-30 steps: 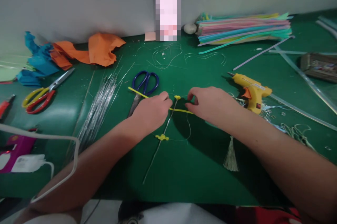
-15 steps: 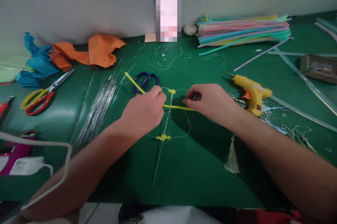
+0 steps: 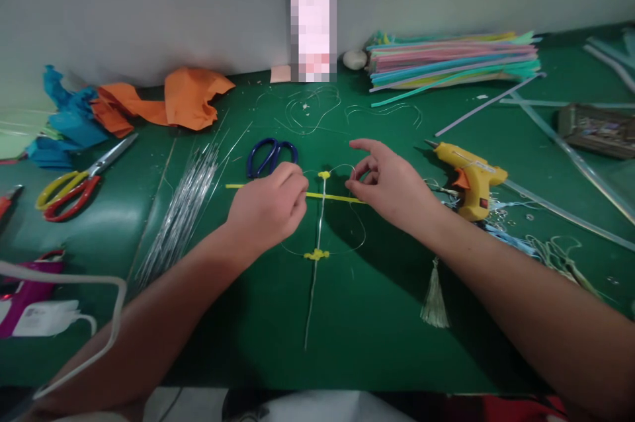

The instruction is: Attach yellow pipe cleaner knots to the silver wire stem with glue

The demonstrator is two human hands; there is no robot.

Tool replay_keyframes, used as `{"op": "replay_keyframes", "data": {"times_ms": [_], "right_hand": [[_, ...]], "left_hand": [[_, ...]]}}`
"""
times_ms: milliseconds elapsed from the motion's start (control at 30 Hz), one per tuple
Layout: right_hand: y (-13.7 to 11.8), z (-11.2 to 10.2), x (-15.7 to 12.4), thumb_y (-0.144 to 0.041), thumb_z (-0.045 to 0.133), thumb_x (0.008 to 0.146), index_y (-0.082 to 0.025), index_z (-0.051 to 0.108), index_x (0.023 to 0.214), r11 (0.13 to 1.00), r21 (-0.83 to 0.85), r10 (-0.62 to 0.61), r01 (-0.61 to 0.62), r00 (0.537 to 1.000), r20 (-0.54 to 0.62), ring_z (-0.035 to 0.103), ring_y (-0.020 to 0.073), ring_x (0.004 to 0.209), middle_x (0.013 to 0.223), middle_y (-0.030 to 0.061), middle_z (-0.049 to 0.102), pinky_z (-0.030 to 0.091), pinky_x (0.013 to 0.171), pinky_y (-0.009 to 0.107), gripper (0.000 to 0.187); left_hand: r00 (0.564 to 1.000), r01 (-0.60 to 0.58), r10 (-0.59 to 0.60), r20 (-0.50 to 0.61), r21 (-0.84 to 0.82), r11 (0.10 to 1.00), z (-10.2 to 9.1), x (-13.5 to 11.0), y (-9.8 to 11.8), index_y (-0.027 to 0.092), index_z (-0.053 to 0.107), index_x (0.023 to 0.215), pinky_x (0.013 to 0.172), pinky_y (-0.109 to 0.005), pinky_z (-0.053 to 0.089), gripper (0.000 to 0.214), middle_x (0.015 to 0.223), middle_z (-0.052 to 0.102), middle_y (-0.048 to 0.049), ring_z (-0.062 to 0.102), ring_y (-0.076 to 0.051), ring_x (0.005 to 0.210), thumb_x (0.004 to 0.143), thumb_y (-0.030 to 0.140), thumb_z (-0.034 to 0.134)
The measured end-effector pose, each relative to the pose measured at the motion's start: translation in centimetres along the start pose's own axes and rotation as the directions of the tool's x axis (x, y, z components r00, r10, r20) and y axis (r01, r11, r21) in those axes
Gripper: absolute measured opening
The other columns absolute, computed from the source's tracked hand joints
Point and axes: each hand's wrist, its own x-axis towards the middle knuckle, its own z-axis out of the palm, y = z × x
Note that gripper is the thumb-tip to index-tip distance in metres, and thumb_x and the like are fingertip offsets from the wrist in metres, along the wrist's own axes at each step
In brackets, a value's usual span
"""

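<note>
In my left hand point(image 3: 270, 204), fingers closed, is a yellow pipe cleaner point(image 3: 330, 196). Its one end sticks out left past the knuckles, and the other crosses a wire frame toward my right hand. The frame has thin wire loops point(image 3: 364, 230) on both sides of a silvery straight stem point(image 3: 321, 220), with yellow pipe-cleaner knots at the top point(image 3: 324, 175) and bottom point(image 3: 316, 254). My right hand point(image 3: 389, 174) pinches the right loop with thumb and a finger, its index finger raised. The pipe cleaner's right end lies by that thumb.
Blue-handled scissors point(image 3: 272, 156) lie behind my left hand, wire strips point(image 3: 184, 207) to its left. Red-and-yellow scissors point(image 3: 74, 190) are farther left. A yellow glue gun point(image 3: 473, 177) and tassel point(image 3: 434, 299) lie right. Pipe cleaners point(image 3: 451, 61) and a blurred phone point(image 3: 313, 25) are at the back.
The pipe cleaner's left end has swung down from a slant to nearly level. My right index finger has lifted and straightened. The frame's lower part has shifted slightly right.
</note>
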Motion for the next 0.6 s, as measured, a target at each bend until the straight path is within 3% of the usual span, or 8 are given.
{"op": "replay_keyframes", "data": {"times_ms": [67, 167, 300, 400, 500, 600], "right_hand": [[0.1, -0.2, 0.1, -0.019, 0.062, 0.077, -0.017, 0.054, 0.133, 1.0, -0.005, 0.015, -0.015, 1.0, 0.014, 0.056, 0.0123, 0.06, 0.089, 0.003, 0.068, 0.043, 0.054, 0.027, 0.057], [0.2, -0.4, 0.2, -0.019, 0.061, 0.077, -0.017, 0.062, 0.125, 0.999, -0.048, 0.013, -0.012, 1.0, 0.01, 0.055, 0.0118, 0.059, 0.089, 0.0039, 0.068, 0.043, 0.052, 0.027, 0.048], [0.6, -0.3, 0.4, -0.018, 0.06, 0.077, -0.017, 0.067, 0.118, 0.997, -0.072, -0.017, 0.016, 1.0, -0.017, 0.055, 0.013, 0.063, 0.085, 0.0031, 0.067, 0.045, 0.057, 0.028, 0.042], [0.8, -0.2, 0.5, -0.018, 0.061, 0.077, -0.018, 0.068, 0.114, 0.999, 0.025, -0.04, 0.042, 0.998, -0.05, 0.058, 0.015, 0.071, 0.083, 0.0026, 0.066, 0.049, 0.065, 0.03, 0.037], [0.9, -0.2, 0.6, -0.018, 0.063, 0.077, -0.017, 0.067, 0.113, 0.981, 0.182, -0.059, 0.071, 0.996, -0.073, 0.061, 0.0156, 0.075, 0.084, 0.0028, 0.066, 0.051, 0.07, 0.032, 0.036], [0.6, -0.2, 0.5, -0.019, 0.065, 0.076, -0.016, 0.065, 0.113, 0.949, 0.294, -0.09, 0.112, 0.992, -0.086, 0.061, 0.0144, 0.074, 0.085, 0.0021, 0.065, 0.051, 0.073, 0.032, 0.037]], "left_hand": [[0.996, 0.088, -0.088, 0.019, 0.0, 0.996, 0.0, -0.1, -0.2, 0.016, 0.065, 0.08, 0.05, -0.026, 0.03, 0.023, 0.083, 0.067, -0.0055, 0.054, -0.013, 0.06, 0.092, 0.028, 0.049], [0.954, 0.244, -0.246, 0.172, 0.036, 0.969, -0.3, 0.0, -0.5, 0.018, 0.054, 0.055, 0.047, -0.028, 0.022, 0.042, 0.054, 0.053, -0.0019, 0.04, -0.012, 0.046, 0.09, 0.041, 0.053], [0.909, 0.341, -0.334, 0.248, 0.014, 0.94, -0.2, 0.1, -0.6, 0.019, 0.051, 0.049, 0.047, -0.028, 0.019, 0.047, 0.048, 0.05, -0.0016, 0.036, -0.012, 0.043, 0.088, 0.045, 0.055], [0.892, 0.416, -0.368, 0.263, -0.159, 0.895, 0.2, 0.2, -0.7, 0.019, 0.058, 0.054, 0.047, -0.026, 0.026, 0.041, 0.052, 0.057, -0.002, 0.045, -0.013, 0.046, 0.086, 0.044, 0.059], [0.853, 0.519, -0.431, 0.293, -0.397, 0.757, 0.8, 0.3, -0.9, 0.019, 0.065, 0.062, 0.047, -0.025, 0.034, 0.035, 0.061, 0.065, -0.0032, 0.051, -0.012, 0.048, 0.086, 0.044, 0.06], [0.8, 0.595, -0.473, 0.368, -0.589, 0.548, 1.2, 0.5, -1.0, 0.018, 0.071, 0.083, 0.045, -0.023, 0.039, 0.026, 0.077, 0.073, -0.0061, 0.054, -0.011, 0.048, 0.086, 0.041, 0.061]]}}
